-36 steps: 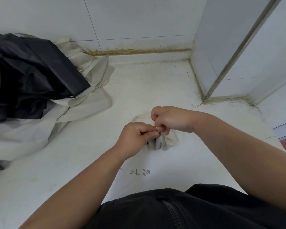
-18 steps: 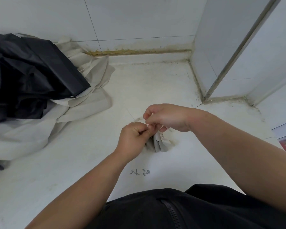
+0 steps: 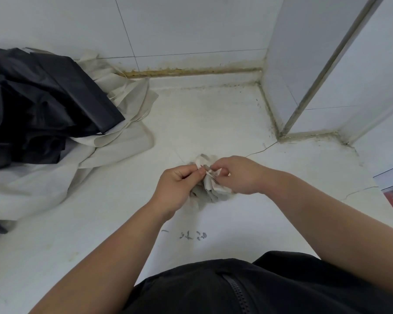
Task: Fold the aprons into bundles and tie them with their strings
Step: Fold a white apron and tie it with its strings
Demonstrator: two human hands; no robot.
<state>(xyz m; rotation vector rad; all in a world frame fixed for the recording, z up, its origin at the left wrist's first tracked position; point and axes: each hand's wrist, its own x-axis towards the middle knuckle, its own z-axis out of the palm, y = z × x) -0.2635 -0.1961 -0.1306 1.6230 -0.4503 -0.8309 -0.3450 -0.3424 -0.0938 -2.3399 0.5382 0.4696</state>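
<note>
Bundle (image 3: 210,192) partly hidden behind right hand (image 3: 238,175)

This looks like a back-kitchen or utility corner. A white countertop (image 3: 213,114) meets white wall tiles (image 3: 191,26), with yellowed, grimy sealant (image 3: 191,70) along the far joint. A metal-edged tiled column (image 3: 293,53) stands at right, and heaped aprons (image 3: 43,98) lie at far left.

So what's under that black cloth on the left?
Pale aprons lie under the black cloth, spreading out to its right and front. How many, and anything else beneath, is covered.
</note>
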